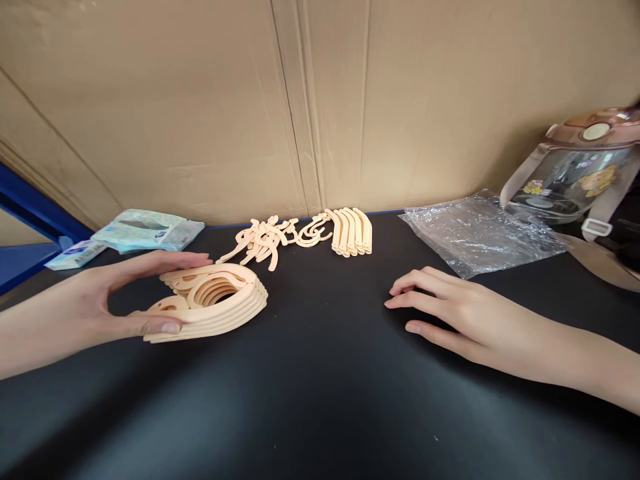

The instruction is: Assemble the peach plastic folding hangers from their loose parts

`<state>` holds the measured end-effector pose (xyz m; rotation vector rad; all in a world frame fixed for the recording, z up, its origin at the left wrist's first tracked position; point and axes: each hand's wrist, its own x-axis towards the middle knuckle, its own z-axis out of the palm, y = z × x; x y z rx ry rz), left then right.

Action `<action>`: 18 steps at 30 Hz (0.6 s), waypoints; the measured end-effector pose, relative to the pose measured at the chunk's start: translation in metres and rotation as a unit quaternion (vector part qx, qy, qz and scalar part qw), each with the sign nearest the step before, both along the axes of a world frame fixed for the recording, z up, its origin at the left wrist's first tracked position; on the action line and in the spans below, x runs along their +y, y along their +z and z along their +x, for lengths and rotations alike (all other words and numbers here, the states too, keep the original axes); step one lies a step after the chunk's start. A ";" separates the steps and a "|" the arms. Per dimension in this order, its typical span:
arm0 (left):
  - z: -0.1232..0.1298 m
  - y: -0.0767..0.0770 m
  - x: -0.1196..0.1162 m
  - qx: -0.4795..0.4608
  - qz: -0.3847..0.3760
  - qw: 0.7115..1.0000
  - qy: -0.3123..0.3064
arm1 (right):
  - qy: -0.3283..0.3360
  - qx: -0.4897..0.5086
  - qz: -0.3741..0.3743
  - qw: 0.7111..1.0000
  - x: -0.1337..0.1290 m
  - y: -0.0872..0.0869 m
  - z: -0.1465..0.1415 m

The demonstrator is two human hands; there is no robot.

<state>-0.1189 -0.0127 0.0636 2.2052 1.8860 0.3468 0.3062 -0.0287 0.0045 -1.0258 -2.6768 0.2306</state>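
Observation:
On the left, my left hand [135, 300] grips a stack of curved beige plastic pieces [240, 307], thumb at the near side and fingers at the far side. My right hand [450, 313] is over the black table at the right, fingers apart and slightly bent, holding nothing. Between and beyond the hands lies a loose pile of beige pieces [265, 240]. Beside it are some hook-shaped beige pieces [313, 232] and a neat row of curved beige arms [353, 232].
A clear plastic bag [485, 233] lies at the back right, beside a transparent bottle [565, 177] with a strap. Tissue packs [150, 230] sit at the back left. Behind the black table [310, 400] stands a cardboard wall [200, 113].

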 end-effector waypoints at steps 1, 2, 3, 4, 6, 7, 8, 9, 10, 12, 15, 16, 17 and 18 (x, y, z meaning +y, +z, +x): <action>0.001 0.001 -0.001 0.007 -0.002 1.000 0.000 | -0.001 0.001 0.000 1.000 0.000 0.000 0.000; 0.000 0.001 -0.001 0.016 -0.006 1.000 -0.001 | -0.001 0.000 0.000 1.000 0.000 0.000 0.000; -0.001 0.000 -0.001 0.024 -0.011 1.000 -0.002 | -0.001 -0.001 0.001 1.000 -0.001 0.001 0.000; -0.002 0.000 -0.001 0.033 -0.015 0.999 -0.004 | 0.000 -0.001 0.001 1.000 -0.001 0.001 0.000; -0.005 -0.003 0.000 0.046 -0.021 0.999 -0.009 | -0.001 0.000 0.001 1.000 -0.001 0.001 0.000; -0.006 -0.004 0.000 0.049 -0.024 0.998 -0.010 | -0.001 0.002 0.001 1.000 -0.001 0.001 0.000; -0.007 -0.005 0.001 0.050 -0.028 0.998 -0.007 | -0.001 0.004 0.001 1.000 -0.001 0.001 -0.001; -0.008 -0.007 0.001 0.051 -0.032 0.998 -0.004 | -0.002 0.004 0.001 1.000 -0.001 0.001 -0.001; -0.008 -0.007 0.002 0.051 -0.036 0.998 -0.002 | -0.001 0.003 0.000 1.000 -0.001 0.002 -0.001; -0.007 -0.008 0.002 0.051 -0.039 0.998 -0.004 | -0.002 0.001 -0.001 1.000 -0.001 0.002 -0.001; -0.005 -0.008 0.003 0.053 -0.032 0.998 -0.006 | -0.003 -0.002 -0.002 1.000 -0.001 0.002 -0.001; -0.005 -0.008 0.002 0.053 -0.028 0.998 -0.004 | -0.003 -0.003 -0.002 1.000 -0.001 0.002 -0.001; -0.004 -0.009 0.002 0.054 -0.025 0.998 -0.002 | -0.003 -0.004 -0.001 1.000 -0.001 0.002 0.000; -0.004 -0.009 0.002 0.054 -0.022 0.998 0.002 | -0.002 -0.006 -0.001 1.000 -0.001 0.002 0.000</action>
